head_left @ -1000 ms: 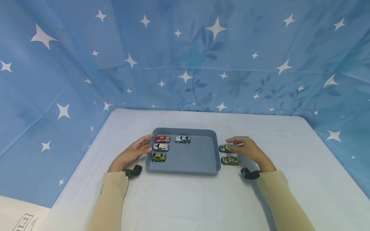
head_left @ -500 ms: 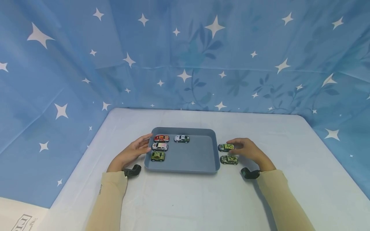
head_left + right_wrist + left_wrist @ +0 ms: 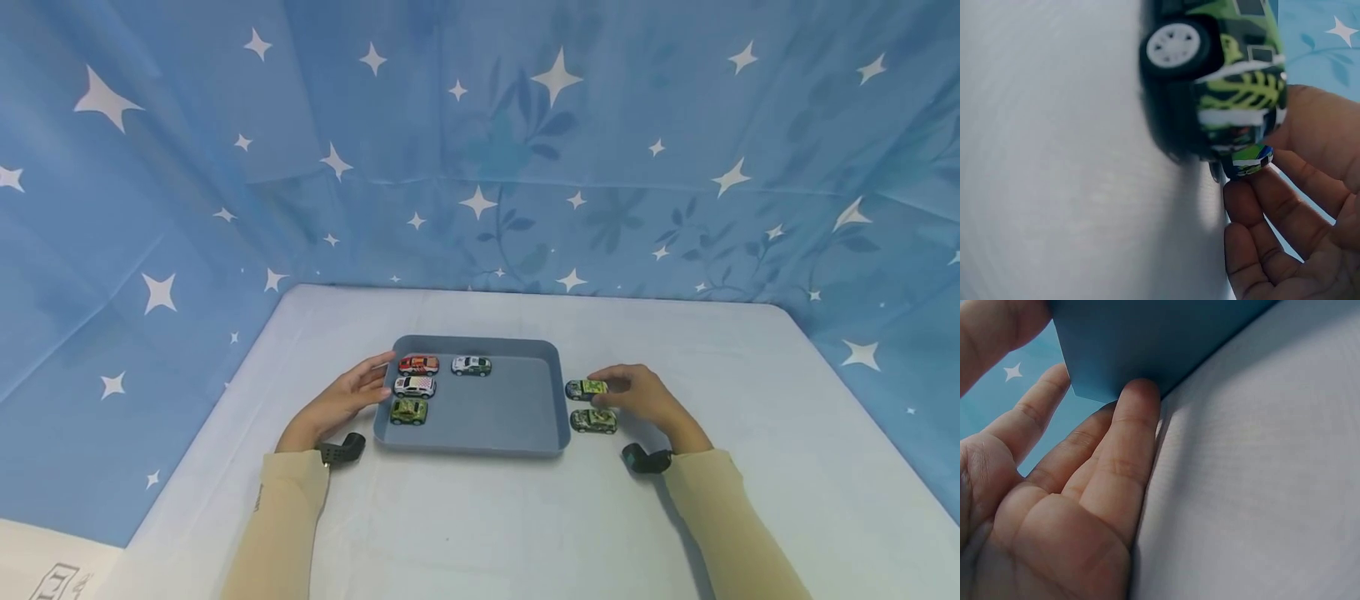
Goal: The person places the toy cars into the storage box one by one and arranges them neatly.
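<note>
At the left end of the blue-grey tray (image 3: 495, 451), my left hand (image 3: 347, 400) has its fingers extended against the outer wall; the left wrist view shows fingertips at the tray wall (image 3: 1122, 344) and the thumb up near its top. My right hand (image 3: 637, 396) is beside the tray's right end, with loosely bent fingers around the right end of a green-and-yellow toy car (image 3: 585, 389). Just in front stands a dark green camouflage toy car (image 3: 594, 421), looming large in the right wrist view (image 3: 1235, 94) and covering part of the thumb and the other car.
Inside the tray, a red-orange toy car (image 3: 418, 365), a white one (image 3: 415, 387) and a green one (image 3: 408, 412) line the left side. A white-and-green toy car (image 3: 471, 366) sits near the back wall. A blue star-patterned cloth (image 3: 480, 242) hangs behind the white table (image 3: 480, 525).
My right hand has shifted slightly right and toward me, uncovering more of the green-and-yellow toy car. That car, the tray and my left hand keep their places.
</note>
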Demonstrator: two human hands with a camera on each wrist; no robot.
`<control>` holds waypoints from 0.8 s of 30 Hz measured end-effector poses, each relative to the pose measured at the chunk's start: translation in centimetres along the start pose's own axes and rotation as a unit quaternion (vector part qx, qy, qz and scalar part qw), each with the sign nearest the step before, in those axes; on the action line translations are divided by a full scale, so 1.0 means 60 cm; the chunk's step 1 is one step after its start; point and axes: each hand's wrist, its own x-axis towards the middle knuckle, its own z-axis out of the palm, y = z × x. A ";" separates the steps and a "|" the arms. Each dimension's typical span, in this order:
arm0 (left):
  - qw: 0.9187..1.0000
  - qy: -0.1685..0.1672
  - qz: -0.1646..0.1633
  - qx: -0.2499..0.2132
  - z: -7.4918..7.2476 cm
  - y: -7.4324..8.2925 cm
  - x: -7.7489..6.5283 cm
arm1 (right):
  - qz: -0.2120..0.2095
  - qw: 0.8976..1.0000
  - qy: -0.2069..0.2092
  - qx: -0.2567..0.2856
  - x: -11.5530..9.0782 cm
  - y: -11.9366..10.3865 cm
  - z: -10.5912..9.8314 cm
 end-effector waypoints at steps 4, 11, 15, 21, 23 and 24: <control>1.000 0.002 -0.003 -0.007 0.001 0.000 0.001 | -0.002 1.000 0.005 -0.010 -0.004 0.002 -0.001; 1.000 0.005 -0.002 0.002 0.002 -0.001 -0.001 | -0.014 1.000 0.019 -0.003 -0.013 0.002 -0.006; 1.000 0.006 -0.005 0.004 0.002 -0.004 -0.004 | -0.017 0.999 0.029 -0.007 -0.019 0.003 -0.008; 1.000 0.005 0.002 0.001 0.002 -0.004 -0.003 | -0.043 0.998 0.044 -0.015 -0.027 0.000 -0.015; 1.000 0.004 0.005 0.003 0.002 -0.003 -0.002 | -0.052 0.997 0.051 -0.014 -0.030 -0.003 -0.019; 1.000 0.003 0.006 0.004 0.002 -0.002 0.000 | -0.056 0.997 0.055 -0.013 -0.031 -0.005 -0.021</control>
